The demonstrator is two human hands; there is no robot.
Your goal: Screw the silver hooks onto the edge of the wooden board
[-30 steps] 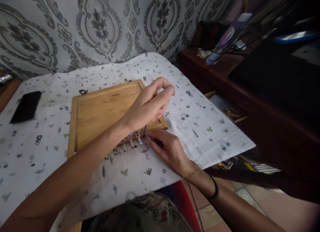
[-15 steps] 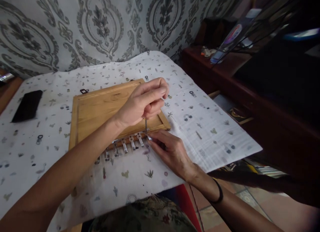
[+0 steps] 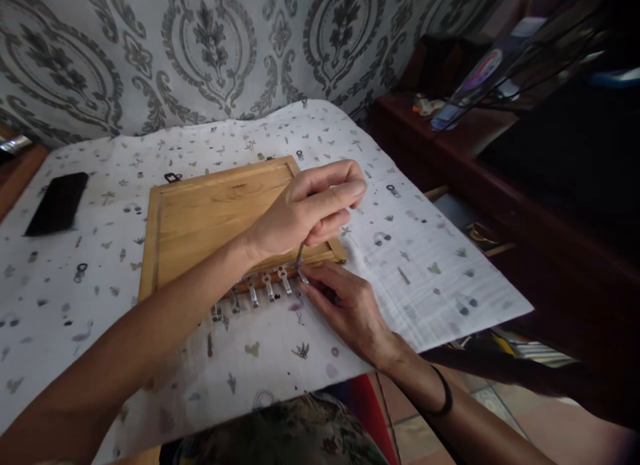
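My left hand (image 3: pixel 313 208) is closed above the front right part of a framed wooden board (image 3: pixel 200 221). Out of its underside comes the thin metal shaft of a screwdriver (image 3: pixel 300 253); the handle is hidden in the fist. The shaft leans slightly and its tip reaches the board's front edge. There my right hand (image 3: pixel 353 305) pinches a small metal hook (image 3: pixel 303 276) between thumb and finger, beside the tip. Several similar metal hooks (image 3: pixel 269 287) line the same edge to the left, the leftmost partly behind my left forearm.
A patterned white cloth (image 3: pixel 420 285) covers the table. A black phone (image 3: pixel 57 203) lies at the left. To the right stands a dark red desk (image 3: pixel 480 135) with a bottle (image 3: pixel 465 88), cables and a partly open drawer (image 3: pixel 470 225). A patterned curtain (image 3: pixel 275 45) hangs behind.
My left hand has turned, shifting a little right, and the screwdriver shaft has gone from upright to leaning. The right hand keeps its pinch at the edge. The whole view has shifted slightly.
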